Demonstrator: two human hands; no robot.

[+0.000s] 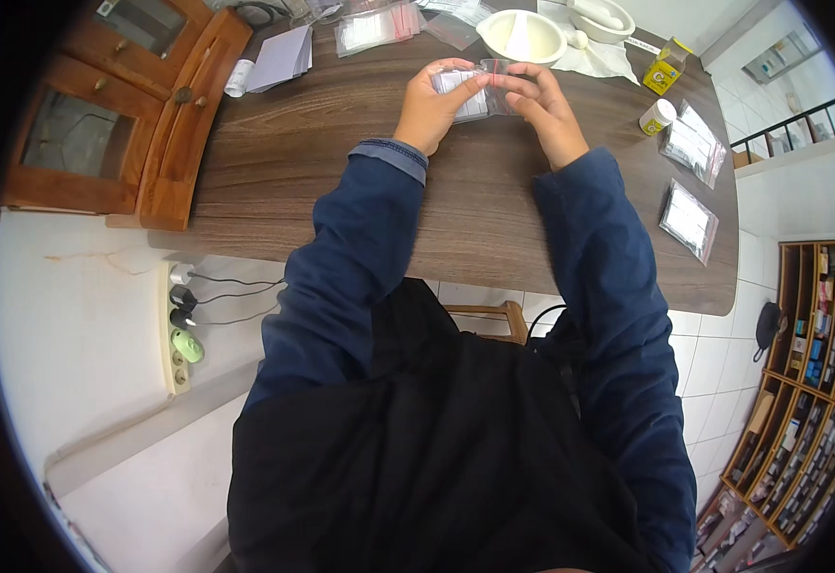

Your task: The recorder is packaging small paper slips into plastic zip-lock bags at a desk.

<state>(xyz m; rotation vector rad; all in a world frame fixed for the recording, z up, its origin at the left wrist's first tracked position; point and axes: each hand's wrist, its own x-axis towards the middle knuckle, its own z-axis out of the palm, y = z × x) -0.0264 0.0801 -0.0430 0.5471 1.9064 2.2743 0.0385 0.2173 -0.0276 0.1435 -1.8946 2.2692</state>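
Note:
My left hand (437,104) grips a clear zip-lock plastic bag (469,107) with folded white papers inside, its thumb lying across the front. The fingers and thumb of my right hand (542,104) pinch the bag's red-lined end. Both hands are above the far half of a dark wood-grain table (489,200). Just beyond them sits a white mortar (546,46) with a white tool leaning inside. What lies under the fingers is hidden.
At the right are a white-capped bottle (657,117), a yellow box (667,66) and filled zip bags (689,220). A second mortar (607,21) stands at the back. Paper sheets (281,61), more plastic bags (378,30) and a wooden cabinet (152,122) are at the left.

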